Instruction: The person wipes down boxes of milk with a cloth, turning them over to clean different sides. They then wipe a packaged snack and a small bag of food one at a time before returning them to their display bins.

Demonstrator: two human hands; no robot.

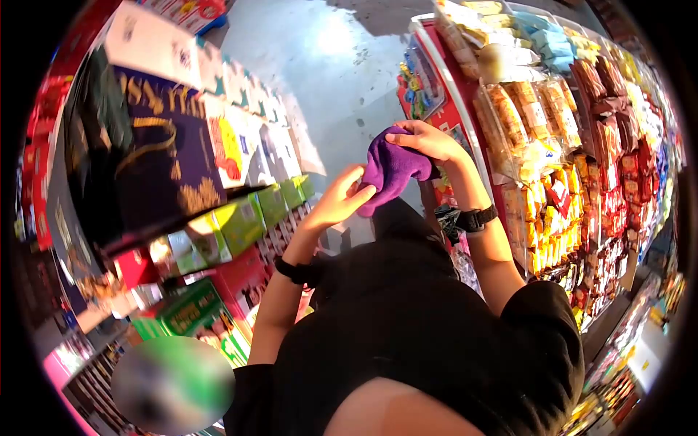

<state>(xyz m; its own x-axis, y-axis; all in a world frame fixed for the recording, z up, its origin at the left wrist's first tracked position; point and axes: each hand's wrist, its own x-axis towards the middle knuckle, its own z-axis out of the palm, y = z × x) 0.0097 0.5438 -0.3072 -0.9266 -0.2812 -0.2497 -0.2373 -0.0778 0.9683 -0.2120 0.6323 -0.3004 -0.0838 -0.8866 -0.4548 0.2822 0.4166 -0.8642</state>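
A crumpled purple cloth (392, 171) is held up between my two hands, above the aisle floor. On its left edge, my left hand (340, 196) pinches the fabric between thumb and fingers. Gripping the upper right side is my right hand (429, 142), its thumb lying over the cloth and the other fingers partly behind it. The fabric droops in folds between them. A black band circles each wrist; the one on the right looks like a watch (478, 217).
To the left, shelves hold a dark blue gift box (167, 145) with gold lettering and several green boxes (240, 224). On the right, a rack carries many packaged snacks (534, 109). A pale, shiny floor (313, 65) runs ahead between them.
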